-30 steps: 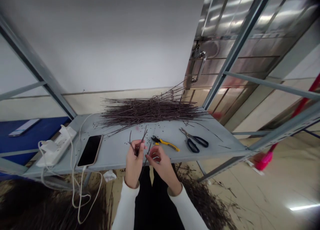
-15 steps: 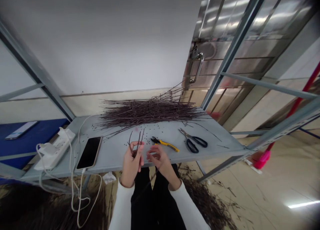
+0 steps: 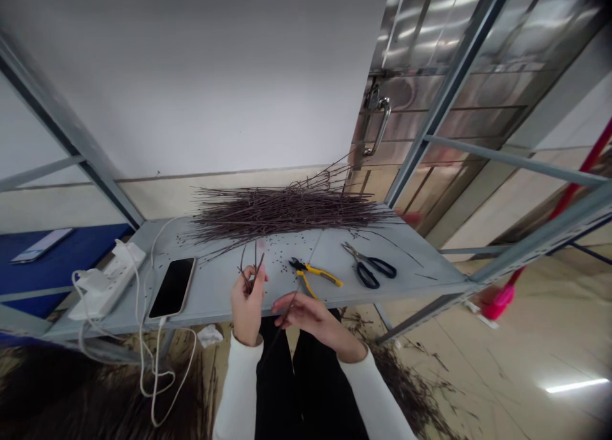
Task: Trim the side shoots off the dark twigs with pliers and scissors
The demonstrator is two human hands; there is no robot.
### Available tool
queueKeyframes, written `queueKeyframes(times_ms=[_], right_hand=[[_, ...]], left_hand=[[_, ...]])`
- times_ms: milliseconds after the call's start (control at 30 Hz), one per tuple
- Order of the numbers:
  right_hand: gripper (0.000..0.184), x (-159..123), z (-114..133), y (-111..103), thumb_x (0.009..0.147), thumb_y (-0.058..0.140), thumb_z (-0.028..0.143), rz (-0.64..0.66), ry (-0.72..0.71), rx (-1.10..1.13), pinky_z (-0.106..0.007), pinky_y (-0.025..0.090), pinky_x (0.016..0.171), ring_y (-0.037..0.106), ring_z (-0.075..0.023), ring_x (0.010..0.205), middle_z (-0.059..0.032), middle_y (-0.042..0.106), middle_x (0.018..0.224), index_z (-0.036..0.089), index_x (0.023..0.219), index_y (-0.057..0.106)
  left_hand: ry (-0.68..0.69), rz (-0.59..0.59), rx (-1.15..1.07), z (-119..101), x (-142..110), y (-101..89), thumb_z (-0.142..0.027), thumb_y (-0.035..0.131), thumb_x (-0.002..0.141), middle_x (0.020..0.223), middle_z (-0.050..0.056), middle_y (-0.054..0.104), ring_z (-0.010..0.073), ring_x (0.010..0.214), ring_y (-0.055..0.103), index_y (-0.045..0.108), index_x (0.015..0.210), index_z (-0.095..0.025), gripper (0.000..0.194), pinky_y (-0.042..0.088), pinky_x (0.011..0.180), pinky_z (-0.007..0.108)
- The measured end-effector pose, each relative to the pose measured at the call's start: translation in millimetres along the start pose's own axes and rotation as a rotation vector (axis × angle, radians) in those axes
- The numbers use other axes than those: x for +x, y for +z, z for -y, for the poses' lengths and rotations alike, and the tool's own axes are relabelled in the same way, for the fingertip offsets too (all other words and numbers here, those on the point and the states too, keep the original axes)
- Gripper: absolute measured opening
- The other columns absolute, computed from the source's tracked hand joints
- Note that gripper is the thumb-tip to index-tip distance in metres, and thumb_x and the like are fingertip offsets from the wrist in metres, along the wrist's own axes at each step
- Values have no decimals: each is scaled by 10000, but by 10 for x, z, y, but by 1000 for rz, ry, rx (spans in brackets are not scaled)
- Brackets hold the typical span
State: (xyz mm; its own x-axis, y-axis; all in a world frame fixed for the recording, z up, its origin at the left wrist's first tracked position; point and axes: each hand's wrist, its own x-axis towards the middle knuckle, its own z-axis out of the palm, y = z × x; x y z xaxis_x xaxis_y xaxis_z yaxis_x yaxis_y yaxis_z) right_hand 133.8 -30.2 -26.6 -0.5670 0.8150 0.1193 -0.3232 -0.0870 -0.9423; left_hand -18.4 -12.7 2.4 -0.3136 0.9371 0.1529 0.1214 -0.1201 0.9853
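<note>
My left hand (image 3: pixel 247 306) is closed on a small bunch of thin dark twigs (image 3: pixel 251 271) that stick up above the fingers. My right hand (image 3: pixel 306 319) reaches across toward it, fingers pinching one long thin twig (image 3: pixel 285 319) that slants down past my knees. Both hands are over the front edge of a grey metal shelf (image 3: pixel 215 293). Behind them lies a wide heap of dark twigs (image 3: pixel 282 213). Yellow-handled pliers (image 3: pixel 310 274) lie just beyond my right fingertips, with black-handled scissors (image 3: pixel 368 268) further right. Small dark bits dot the shelf.
A black phone (image 3: pixel 172 287) and a white power strip (image 3: pixel 108 284) with cables sit at the shelf's left. Metal shelf uprights stand on both sides, and a steel door (image 3: pixel 430 102) is behind. Loose twigs lie on the floor below.
My right hand has dropped lower and flattened toward my left, now with a long twig in it. The pliers' handles now lie spread apart. My left hand has shifted slightly left.
</note>
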Motion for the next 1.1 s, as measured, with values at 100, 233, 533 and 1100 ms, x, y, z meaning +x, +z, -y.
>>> queueKeyframes(times_ms=[100, 233, 533, 1100], right_hand=[[252, -45, 72, 10, 841, 616, 383, 31, -7, -25, -315, 508, 825, 637, -152, 892, -60, 664, 982, 172, 976, 637], [230, -33, 128, 35, 844, 606, 383, -40, 15, -92, -296, 539, 782, 656, -144, 816, -40, 685, 855, 161, 869, 664], [234, 178, 326, 36, 782, 655, 435, -173, -83, -39, -343, 592, 729, 690, -167, 700, 2, 667, 772, 201, 784, 656], [354, 44, 262, -654, 932, 374, 445, -677, -130, -822, -383, 497, 857, 622, -226, 966, -105, 657, 1028, 203, 1040, 609]], left_hand=[[26, 3, 16, 4, -8, 6, -477, 562, 813, 440, -89, 336, 89, 401, 364, 506, 642, -207, 324, 290, 413, 209], [26, 157, -26, -56, -42, -23, -449, 569, 823, 487, -83, 369, 94, 435, 383, 532, 707, -200, 277, 338, 458, 216], [9, 632, -241, -114, 146, -261, -452, 724, 697, 1048, 105, 650, 237, 897, 626, 618, 1027, -200, 428, 499, 799, 361], [-224, 412, -283, 207, 95, 18, -432, 775, 614, 642, 28, 673, 56, 362, 440, 630, 812, -131, 388, 291, 357, 195]])
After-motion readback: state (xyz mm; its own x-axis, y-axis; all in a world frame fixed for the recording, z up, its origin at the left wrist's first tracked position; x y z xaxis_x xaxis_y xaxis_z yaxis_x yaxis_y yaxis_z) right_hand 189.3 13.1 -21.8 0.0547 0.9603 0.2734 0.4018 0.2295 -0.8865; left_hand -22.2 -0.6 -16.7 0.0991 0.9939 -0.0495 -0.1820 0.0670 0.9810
